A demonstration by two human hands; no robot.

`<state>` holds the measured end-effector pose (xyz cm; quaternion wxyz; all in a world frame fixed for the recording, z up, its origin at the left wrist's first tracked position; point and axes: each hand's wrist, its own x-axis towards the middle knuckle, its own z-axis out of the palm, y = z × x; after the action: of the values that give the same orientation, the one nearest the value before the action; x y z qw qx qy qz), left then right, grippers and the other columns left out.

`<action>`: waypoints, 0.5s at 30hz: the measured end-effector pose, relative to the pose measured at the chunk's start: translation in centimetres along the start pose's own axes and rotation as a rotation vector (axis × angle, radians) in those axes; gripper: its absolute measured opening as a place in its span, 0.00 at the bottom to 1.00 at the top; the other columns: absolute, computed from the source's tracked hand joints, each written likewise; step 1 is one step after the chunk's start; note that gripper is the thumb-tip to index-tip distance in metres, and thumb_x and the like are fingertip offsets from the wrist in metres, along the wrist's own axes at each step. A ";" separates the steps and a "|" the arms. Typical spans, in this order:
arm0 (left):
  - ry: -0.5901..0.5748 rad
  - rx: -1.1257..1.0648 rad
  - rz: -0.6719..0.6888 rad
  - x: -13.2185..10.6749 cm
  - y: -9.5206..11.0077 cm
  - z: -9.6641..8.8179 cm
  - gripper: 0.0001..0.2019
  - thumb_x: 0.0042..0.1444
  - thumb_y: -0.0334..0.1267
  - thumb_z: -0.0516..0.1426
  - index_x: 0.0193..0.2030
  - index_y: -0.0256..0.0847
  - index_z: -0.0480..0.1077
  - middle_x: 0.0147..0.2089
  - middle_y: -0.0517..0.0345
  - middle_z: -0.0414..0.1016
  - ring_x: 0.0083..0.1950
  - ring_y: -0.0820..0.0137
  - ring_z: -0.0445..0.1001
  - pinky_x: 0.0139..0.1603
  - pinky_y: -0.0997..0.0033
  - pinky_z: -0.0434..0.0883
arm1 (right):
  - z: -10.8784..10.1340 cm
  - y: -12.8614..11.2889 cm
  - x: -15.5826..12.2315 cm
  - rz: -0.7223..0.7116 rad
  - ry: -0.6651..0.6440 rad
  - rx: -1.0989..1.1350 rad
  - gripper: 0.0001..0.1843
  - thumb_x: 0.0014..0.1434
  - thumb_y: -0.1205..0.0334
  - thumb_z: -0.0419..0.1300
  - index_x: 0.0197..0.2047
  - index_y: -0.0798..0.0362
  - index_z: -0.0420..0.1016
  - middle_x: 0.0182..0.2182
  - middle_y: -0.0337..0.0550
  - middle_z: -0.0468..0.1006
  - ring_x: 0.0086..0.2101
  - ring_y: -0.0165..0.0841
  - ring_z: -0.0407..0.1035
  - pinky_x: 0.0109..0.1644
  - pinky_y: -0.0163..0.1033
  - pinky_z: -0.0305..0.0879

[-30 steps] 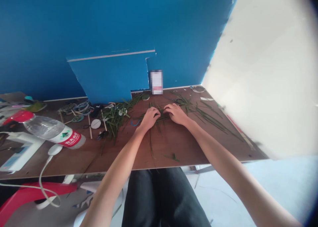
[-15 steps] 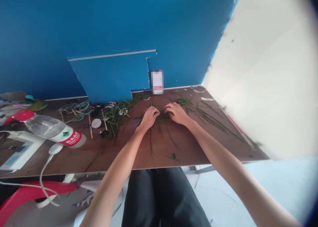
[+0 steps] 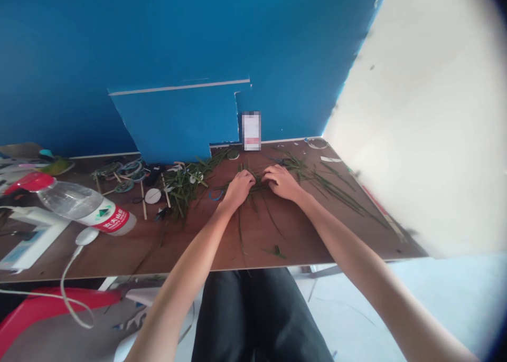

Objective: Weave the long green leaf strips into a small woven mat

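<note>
Long green leaf strips (image 3: 259,186) lie crossed on the brown tabletop in front of me, with loose ends trailing toward the table's near edge. My left hand (image 3: 240,188) is at their left side, its fingers curled and pressed together on the strips. From the right, my right hand (image 3: 281,181) bends its fingers down onto the same strips, thumb close to the fingertips. A small gap separates the two hands. The fingertips partly hide where the strips cross.
A heap of leaf strips (image 3: 185,185) lies to the left, and more long strips (image 3: 336,189) spread right. A water bottle (image 3: 89,206) lies by a white power strip (image 3: 37,246). A phone-like upright object (image 3: 251,131), blurred out, leans on the blue wall (image 3: 178,35).
The hands stay in almost the same place on the leaf strips, with only slight finger movement. The whole view has shifted very slightly.
</note>
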<state>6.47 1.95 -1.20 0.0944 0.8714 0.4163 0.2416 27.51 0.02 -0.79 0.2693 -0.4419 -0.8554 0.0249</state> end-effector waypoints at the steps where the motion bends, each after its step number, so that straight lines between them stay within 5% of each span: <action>1: -0.004 0.012 0.000 0.0 0.0 0.0 0.08 0.65 0.32 0.52 0.38 0.40 0.74 0.44 0.52 0.71 0.49 0.64 0.69 0.53 0.64 0.67 | 0.0 0.0 0.0 -0.004 -0.004 -0.001 0.19 0.53 0.76 0.52 0.41 0.50 0.79 0.48 0.47 0.75 0.50 0.42 0.63 0.51 0.48 0.58; 15: -0.007 0.074 -0.025 -0.2 0.7 -0.4 0.04 0.63 0.33 0.55 0.39 0.40 0.72 0.45 0.52 0.71 0.49 0.62 0.69 0.49 0.65 0.68 | 0.2 -0.2 0.0 -0.015 0.002 -0.011 0.19 0.54 0.75 0.52 0.42 0.51 0.79 0.46 0.47 0.75 0.48 0.42 0.63 0.50 0.46 0.58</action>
<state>6.64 1.38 -0.67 0.0667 0.8699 0.4354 0.2218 27.27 -0.04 -0.92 0.2678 -0.4371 -0.8584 0.0178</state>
